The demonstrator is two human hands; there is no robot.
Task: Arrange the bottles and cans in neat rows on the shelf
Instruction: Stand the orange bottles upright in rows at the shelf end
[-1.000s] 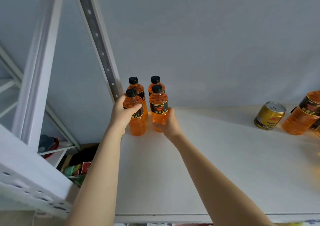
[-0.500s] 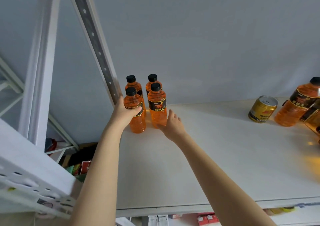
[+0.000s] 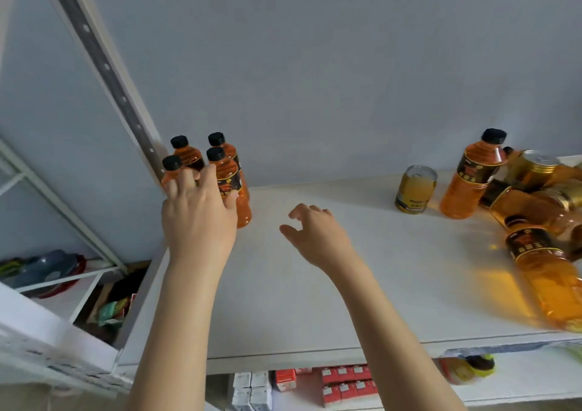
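At the left middle of the head view, four upright orange bottles point(image 3: 226, 171) were seen grouped two by two at the back of the white shelf point(image 3: 315, 300), just beside the perforated post point(image 3: 104, 64). The left hand point(image 3: 198, 218) was laid against the two front bottles with fingers spread, not wrapped round either. The right hand point(image 3: 318, 234) was held loosely curled over bare shelf, with nothing grasped. Toward the right edge, a gold can point(image 3: 414, 190) and a standing bottle point(image 3: 472, 180) were upright, while a heap of bottles and cans point(image 3: 535, 196) lay tumbled, with a lying bottle point(image 3: 548, 278) lowest in the frame. The bottles were judged full, so fairly heavy, stiff, smooth and apt to roll while lying. Each would best be taken round the labelled middle. The cans were judged rigid yet easily dented, best gripped round the side.
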